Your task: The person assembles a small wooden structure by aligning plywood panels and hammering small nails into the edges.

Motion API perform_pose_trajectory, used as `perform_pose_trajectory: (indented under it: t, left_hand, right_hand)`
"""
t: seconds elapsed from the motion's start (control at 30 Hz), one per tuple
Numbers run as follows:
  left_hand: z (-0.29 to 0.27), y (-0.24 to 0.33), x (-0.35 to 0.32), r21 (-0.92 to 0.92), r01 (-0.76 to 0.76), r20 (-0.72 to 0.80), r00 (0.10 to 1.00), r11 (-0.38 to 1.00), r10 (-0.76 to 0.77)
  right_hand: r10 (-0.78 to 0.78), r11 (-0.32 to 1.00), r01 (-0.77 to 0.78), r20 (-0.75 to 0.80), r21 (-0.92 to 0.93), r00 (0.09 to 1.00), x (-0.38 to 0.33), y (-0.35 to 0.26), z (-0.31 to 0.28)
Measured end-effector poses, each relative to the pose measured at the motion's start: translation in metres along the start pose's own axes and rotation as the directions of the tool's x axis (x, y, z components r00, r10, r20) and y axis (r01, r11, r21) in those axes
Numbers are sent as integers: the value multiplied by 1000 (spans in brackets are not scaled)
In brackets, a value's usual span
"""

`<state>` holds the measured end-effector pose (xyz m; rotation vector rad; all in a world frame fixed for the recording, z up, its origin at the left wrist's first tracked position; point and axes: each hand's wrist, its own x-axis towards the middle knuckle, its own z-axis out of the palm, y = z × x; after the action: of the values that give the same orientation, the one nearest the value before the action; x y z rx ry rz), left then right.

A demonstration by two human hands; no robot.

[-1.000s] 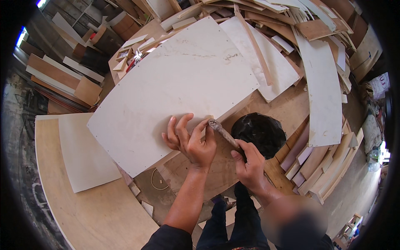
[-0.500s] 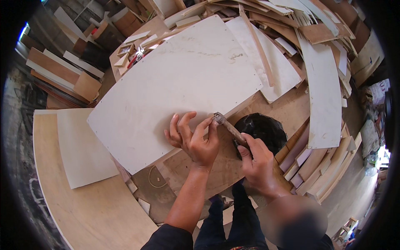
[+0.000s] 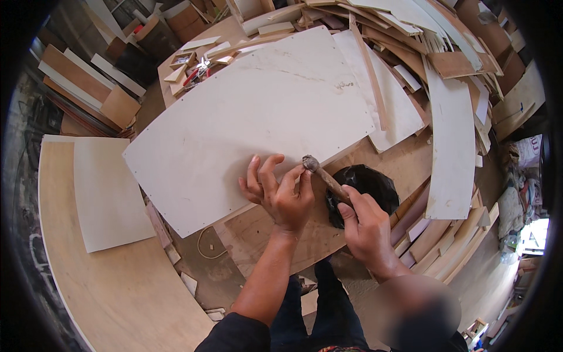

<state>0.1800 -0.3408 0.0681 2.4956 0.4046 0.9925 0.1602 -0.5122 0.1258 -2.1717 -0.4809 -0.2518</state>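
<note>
A hammer (image 3: 329, 180) with a worn wooden handle is gripped in my right hand (image 3: 366, 229). Its dark head is right by the thumb and index fingertip of my left hand (image 3: 287, 193). Those two fingers are pinched together at the near edge of a large white board (image 3: 252, 111); whatever is between them is too small or hidden to make out. The other fingers of that hand are raised and curled. Small dark dots run along the board's edges. Just right of the hammer, a black plastic bag (image 3: 375, 186) sits open on the wooden worktop (image 3: 252, 234).
Offcuts and strips (image 3: 387, 35) pile up at the far right, beside a long pale panel (image 3: 450, 141). Pliers (image 3: 202, 67) lie among scraps beyond the board. At left is a broad plywood sheet (image 3: 129, 287) with a white sheet (image 3: 108, 199) over it.
The whole view has shifted slightly. Both hands keep nearly the same pose, with the hammer head still close to the left fingertips.
</note>
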Motion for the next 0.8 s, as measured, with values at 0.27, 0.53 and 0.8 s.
perform_pose_trajectory:
  t: [0.27,0.53,0.8]
  left_hand:
    - [2,1,1,-13,0,-25,1000,1000,0]
    - [0,-2,10,3,25,-5,1000,1000,-25]
    - [-16,-45,27,20,-3,-114,994,1000,5]
  right_hand:
    - [73,997,-72,72,-18,995,6,1,4]
    - [83,995,-82,2,53,997,6,10,-3]
    - [79,995,-80,12,61,997,15,23,-6]
